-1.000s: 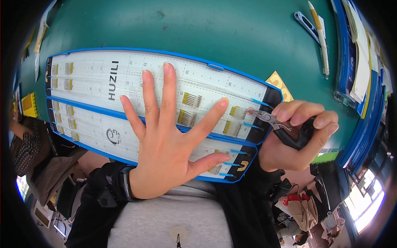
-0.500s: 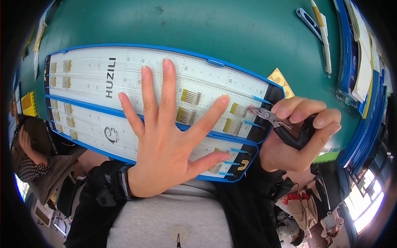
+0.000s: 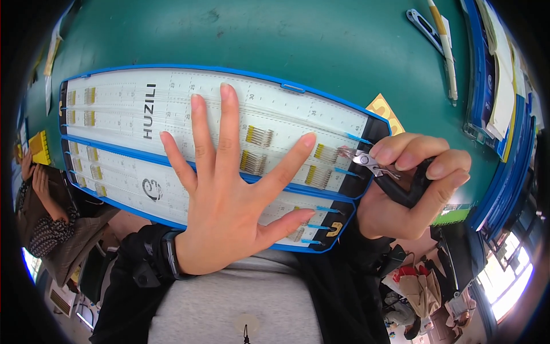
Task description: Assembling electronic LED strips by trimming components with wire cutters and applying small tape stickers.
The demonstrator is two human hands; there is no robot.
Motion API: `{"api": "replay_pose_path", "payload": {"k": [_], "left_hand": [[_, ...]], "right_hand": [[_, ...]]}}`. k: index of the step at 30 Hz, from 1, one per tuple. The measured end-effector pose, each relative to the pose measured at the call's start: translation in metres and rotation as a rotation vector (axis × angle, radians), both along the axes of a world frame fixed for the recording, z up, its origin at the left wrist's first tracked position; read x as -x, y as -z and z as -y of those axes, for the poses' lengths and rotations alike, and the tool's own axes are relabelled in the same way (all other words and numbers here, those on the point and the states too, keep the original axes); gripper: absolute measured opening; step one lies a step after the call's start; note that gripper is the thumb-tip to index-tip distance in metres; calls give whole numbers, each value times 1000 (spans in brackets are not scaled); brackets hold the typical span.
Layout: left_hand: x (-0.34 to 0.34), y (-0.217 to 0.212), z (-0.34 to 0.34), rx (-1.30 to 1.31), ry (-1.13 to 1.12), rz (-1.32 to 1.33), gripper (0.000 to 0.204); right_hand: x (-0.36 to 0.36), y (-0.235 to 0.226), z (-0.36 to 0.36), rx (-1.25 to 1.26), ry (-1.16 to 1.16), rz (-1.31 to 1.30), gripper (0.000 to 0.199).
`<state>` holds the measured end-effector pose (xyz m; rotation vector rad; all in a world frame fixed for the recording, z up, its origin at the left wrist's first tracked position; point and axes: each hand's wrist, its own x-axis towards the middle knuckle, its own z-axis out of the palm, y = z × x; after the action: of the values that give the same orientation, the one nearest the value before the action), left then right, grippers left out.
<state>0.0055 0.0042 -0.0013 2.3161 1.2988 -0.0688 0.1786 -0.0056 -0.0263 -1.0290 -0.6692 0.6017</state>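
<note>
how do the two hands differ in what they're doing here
The left hand lies flat, fingers spread, on the white blue-edged board; the right hand is curled around black-handled cutters. The left holds nothing; the right grips a tool. Both are bare.

Left hand (image 3: 226,212) on board (image 3: 114,114), cutters (image 3: 381,172) right.

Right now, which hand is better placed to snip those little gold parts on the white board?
The right hand: it holds the cutters, tips at the gold parts. The left hand lies flat, fingers spread, on the board.
</note>
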Motion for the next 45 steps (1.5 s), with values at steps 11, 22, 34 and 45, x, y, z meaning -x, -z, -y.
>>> {"api": "replay_pose_path", "payload": {"k": [11,22,34,45], "left_hand": [[6,-8,3,-53,16,11,68],[23,4,1,-253,47,-21,71],[28,24,4,-405,43,-34,71],[23,26,10,-445,116,-32,61]], "right_hand": [[-39,-35,41,55,41,529,23],[-98,-26,137,772,605,1096,24],[-85,-2,179,834,824,1106,23],[-93,-1,189,703,649,1086,12]]}}
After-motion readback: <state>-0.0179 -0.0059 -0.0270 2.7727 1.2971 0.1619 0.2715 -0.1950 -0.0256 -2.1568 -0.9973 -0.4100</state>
